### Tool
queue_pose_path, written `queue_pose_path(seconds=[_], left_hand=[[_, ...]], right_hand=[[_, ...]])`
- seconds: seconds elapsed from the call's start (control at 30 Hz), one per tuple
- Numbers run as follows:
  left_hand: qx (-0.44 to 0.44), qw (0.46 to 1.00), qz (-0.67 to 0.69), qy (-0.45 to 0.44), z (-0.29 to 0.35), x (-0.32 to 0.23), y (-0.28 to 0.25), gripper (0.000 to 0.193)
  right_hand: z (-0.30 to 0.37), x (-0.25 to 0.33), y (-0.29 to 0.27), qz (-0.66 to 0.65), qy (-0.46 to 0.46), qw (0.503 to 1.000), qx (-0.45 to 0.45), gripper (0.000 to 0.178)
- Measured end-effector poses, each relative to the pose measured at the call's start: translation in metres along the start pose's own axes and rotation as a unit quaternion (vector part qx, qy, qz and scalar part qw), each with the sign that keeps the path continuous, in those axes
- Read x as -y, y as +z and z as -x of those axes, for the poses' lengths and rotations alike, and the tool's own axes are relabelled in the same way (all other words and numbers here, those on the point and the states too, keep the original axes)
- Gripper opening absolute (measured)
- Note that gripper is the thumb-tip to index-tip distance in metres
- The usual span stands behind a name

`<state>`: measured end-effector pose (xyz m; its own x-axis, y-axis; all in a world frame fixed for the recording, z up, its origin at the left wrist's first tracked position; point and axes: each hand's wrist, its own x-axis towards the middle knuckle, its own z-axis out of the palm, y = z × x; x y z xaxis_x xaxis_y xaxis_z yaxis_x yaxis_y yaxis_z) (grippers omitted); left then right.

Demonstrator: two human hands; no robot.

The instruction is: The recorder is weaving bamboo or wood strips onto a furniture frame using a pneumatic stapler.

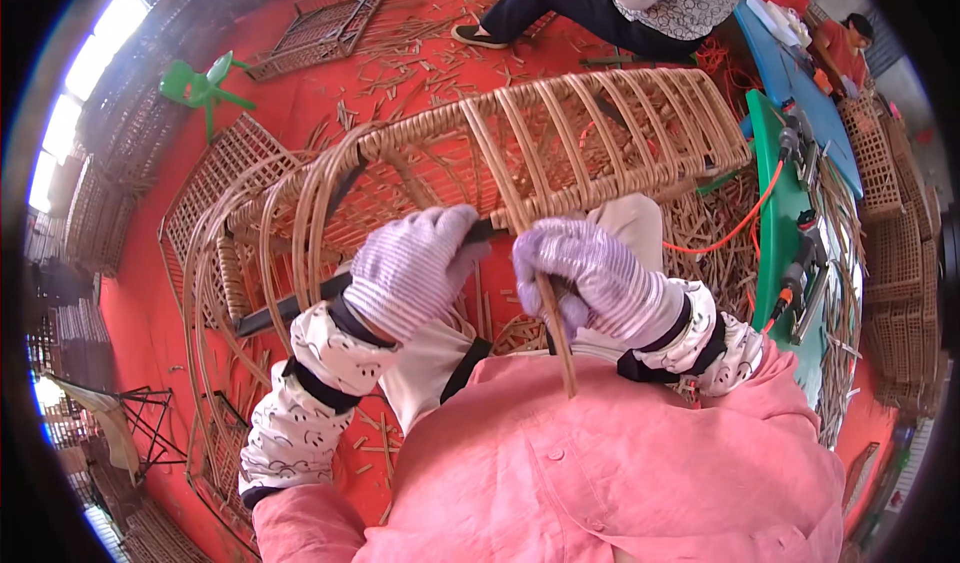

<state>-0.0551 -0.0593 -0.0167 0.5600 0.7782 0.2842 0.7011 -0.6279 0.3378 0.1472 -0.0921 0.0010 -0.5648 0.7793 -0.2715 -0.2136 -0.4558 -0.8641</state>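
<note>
Wicker frame (575, 199), red floor (160, 313), green stool (190, 84)

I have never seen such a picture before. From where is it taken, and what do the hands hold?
No machine is here: a wide camera on a person's head looks down, so straight edges look bent. Both gloved hands are the person's own. The right hand holds a brown strip. The left hand is at a dark bar of the woven frame; its grip is unclear. Scraps lie on the red floor; power tools lie on the green table.
</note>
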Motion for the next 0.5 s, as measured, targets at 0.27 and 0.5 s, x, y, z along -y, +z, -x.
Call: queue_pose_path(seconds=[0.27, 0.5], left_hand=[[-0.016, 1.000, -0.023, -0.001, -0.012, 0.014, 0.003, 0.027], [-0.027, 1.000, -0.012, 0.005, -0.013, 0.015, 0.003, 0.029]], right_hand=[[0.006, -0.018, -0.003, 0.004, 0.015, 0.999, -0.047, 0.020], [0.000, -0.028, -0.006, 0.042, 0.052, 0.996, -0.058, 0.022]])
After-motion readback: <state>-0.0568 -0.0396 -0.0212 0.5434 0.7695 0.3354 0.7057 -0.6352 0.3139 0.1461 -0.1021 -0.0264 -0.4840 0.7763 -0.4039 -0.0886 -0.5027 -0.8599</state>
